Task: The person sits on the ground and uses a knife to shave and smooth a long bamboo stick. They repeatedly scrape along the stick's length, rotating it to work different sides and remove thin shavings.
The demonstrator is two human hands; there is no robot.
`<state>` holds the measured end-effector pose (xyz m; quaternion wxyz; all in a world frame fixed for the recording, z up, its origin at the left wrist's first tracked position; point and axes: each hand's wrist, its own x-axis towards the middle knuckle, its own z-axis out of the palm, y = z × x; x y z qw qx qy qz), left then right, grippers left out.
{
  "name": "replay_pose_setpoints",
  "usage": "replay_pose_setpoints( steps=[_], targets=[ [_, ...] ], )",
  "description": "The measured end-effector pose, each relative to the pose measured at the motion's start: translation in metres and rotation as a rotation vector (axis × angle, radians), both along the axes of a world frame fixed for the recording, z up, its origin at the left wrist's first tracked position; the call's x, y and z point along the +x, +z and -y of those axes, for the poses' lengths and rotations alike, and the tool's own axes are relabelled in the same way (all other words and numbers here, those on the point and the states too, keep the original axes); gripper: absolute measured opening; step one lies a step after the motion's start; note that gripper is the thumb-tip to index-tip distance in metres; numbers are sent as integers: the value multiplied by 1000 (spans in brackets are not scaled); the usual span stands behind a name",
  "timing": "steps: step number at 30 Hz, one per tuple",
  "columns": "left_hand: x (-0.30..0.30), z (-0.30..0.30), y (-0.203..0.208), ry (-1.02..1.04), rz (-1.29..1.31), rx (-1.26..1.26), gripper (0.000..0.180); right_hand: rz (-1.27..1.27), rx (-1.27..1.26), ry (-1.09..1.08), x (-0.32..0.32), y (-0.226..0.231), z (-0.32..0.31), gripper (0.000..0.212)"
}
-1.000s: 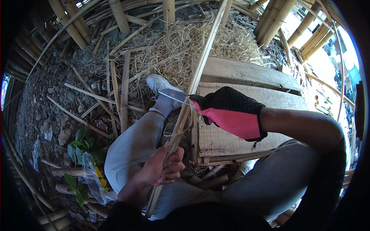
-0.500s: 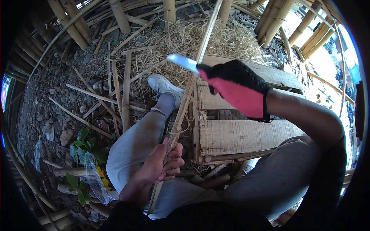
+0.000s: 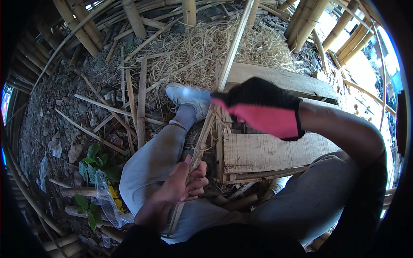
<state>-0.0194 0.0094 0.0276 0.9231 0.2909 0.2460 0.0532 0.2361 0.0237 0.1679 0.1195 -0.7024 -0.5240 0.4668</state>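
Note:
A long split bamboo strip (image 3: pixel 201 144) slants from my lap up past the wooden crate's left side, with frayed fibres curling off its middle. Bare fingers of my left hand (image 3: pixel 189 180) are wrapped round its lower part. My right hand (image 3: pixel 262 109), in a black and pink glove, is closed on the handle of a knife. The pale knife blade (image 3: pixel 195 93), blurred by motion, points left across the strip and overlaps my white shoe in the view. Whether the edge touches the strip, I cannot tell.
The slatted wooden crate (image 3: pixel 266 152) stands between my legs on the right. Beyond it lies a heap of shavings (image 3: pixel 266 45). Loose bamboo strips (image 3: pixel 141 103) litter the ground at left, near a leafy plant (image 3: pixel 92 163) and a clear plastic bag (image 3: pixel 103 193). Bamboo posts (image 3: pixel 305 26) stand behind.
My right hand and the knife have come down along the strip, toward me. The strip's far end has shifted slightly right, while my left hand keeps its hold.

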Motion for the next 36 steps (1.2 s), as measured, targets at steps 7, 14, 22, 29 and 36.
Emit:
replay_pose_setpoints(
  steps=[7, 14, 22, 29, 36],
  targets=[
    [-5, -2, 0, 41, 9, -8, 56, -105, 124, -166, 26, -38, -2, 37],
    [-2, -4, 4, 0, 7, -2, 58, -120, 163, -22, -4, -12, 10, 42],
    [-3, -5, -1, 2, 20, 1, 59, -122, 80, -62, -5, -2, 2, 42],
    [-3, -6, 3, -1, 60, -5, 59, -82, 165, -77, -4, -5, 5, 40],
    [2, -8, 5, 12, 44, 2, 58, 309, 515, 568, -12, -14, -2, 36]
  ],
)
